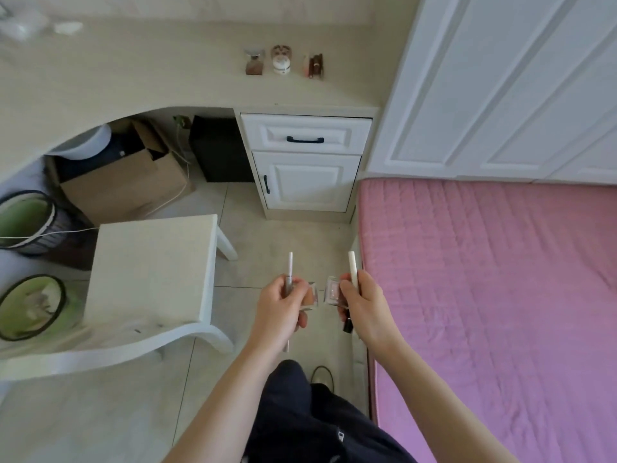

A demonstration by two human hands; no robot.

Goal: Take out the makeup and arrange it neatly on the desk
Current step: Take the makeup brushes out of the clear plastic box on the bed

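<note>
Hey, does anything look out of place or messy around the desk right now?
Nothing looks spilled or broken. Three small makeup items stand in a row near the desk's back edge. The left hand and right hand each hold more makeup, out over the floor.

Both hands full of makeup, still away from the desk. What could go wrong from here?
1. Each hand, left and right, grips a clear case plus a slim stick; either may slip onto the tile floor.
2. Setting one item down could loosen the other.
3. The row on the desk is tight; the bottle or jar may tip.
</note>
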